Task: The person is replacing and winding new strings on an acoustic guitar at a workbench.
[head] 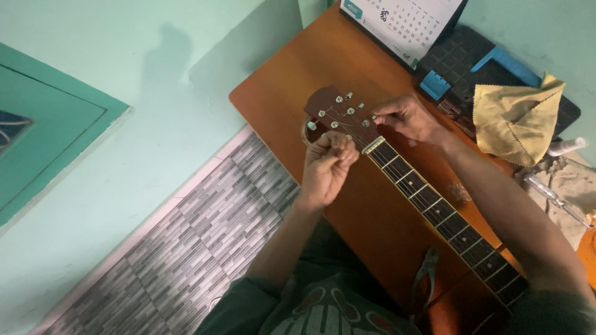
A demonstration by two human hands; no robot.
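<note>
Orange-brown wood fills the middle: the glossy wooden tabletop [372, 217] carries everything, with the dark-fretted guitar neck [434, 205] lying across it on a slant and the reddish-brown headstock with its silver tuning pegs [338, 111] pointing toward the far edge. Strings already run down the fretboard and reach posts, so much of the stringing looks done, by my reading; loose wire at the headstock suggests one string is not yet settled. Left hand [328, 166], its grip clenched, pinches what seems to be a thin string just beside the pale nut, though the wire itself is too fine to be sure. Right hand [406, 118] has its grip closed on a tuning peg at the headstock's right edge. Beyond, a yellow folded cloth [515, 118] lies on a black gridded mat [462, 56] beside a white desk calendar [403, 22]. Smallest, grey-handled pliers [425, 270] lie untouched near the neck.
</note>
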